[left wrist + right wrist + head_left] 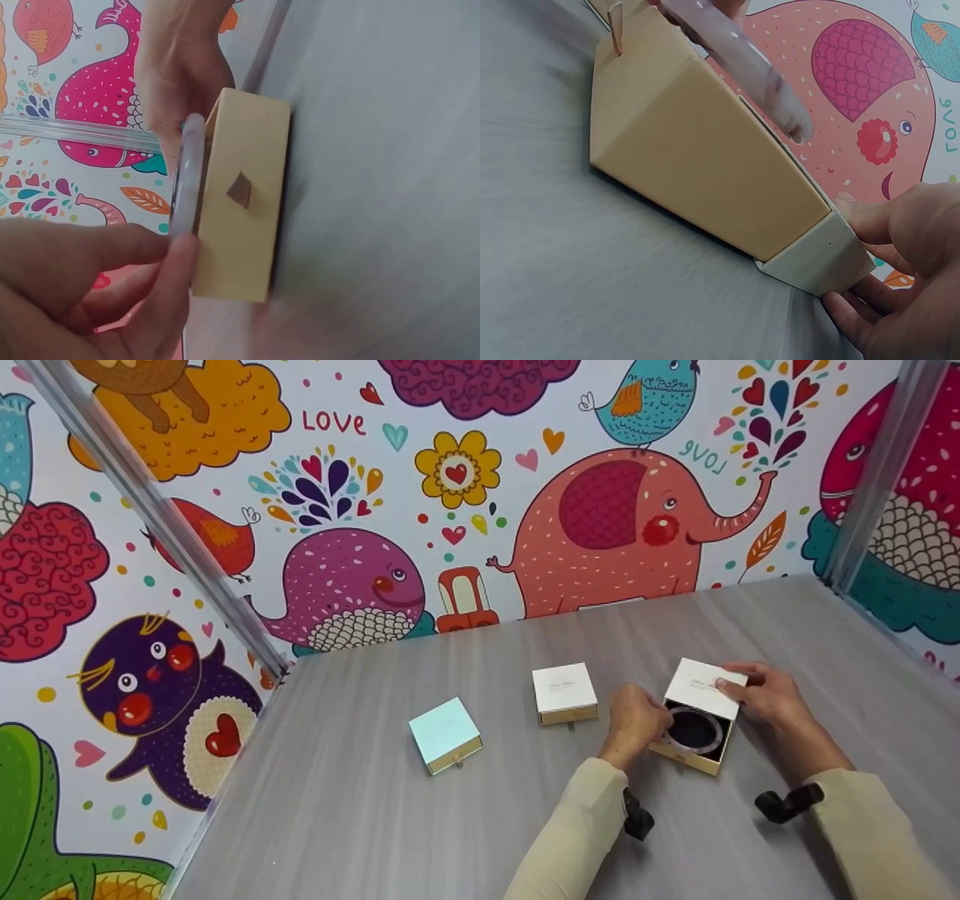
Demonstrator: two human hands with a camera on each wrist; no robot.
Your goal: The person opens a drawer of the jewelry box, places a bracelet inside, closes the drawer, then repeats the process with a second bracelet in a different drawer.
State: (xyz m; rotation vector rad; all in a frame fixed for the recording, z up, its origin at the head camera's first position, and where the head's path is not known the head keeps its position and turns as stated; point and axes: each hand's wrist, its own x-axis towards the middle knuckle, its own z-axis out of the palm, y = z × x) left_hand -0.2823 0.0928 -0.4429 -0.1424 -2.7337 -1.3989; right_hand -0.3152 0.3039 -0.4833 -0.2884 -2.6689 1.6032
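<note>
A pale, marbled bangle (189, 172) is tilted up at the top edge of a pulled-out cream drawer (244, 247) with a small brown ribbon tab. My left hand (636, 718) pinches the bangle's left side between thumb and fingers. Dark lining shows through the ring in the head view. The drawer is still partly inside its white sleeve (699, 690), which has small print on top. My right hand (780, 701) grips the sleeve at its far right end, thumb on top and fingers along the side. In the right wrist view, those fingers (847, 311) hold the sleeve's end near the table.
A closed white box (564, 690) stands just left of my left hand. Farther left is a closed mint-green box (446, 731) with a tab at its front. The grey wood-grain table (337, 810) meets a cartoon-printed wall panel (465, 525) at the back.
</note>
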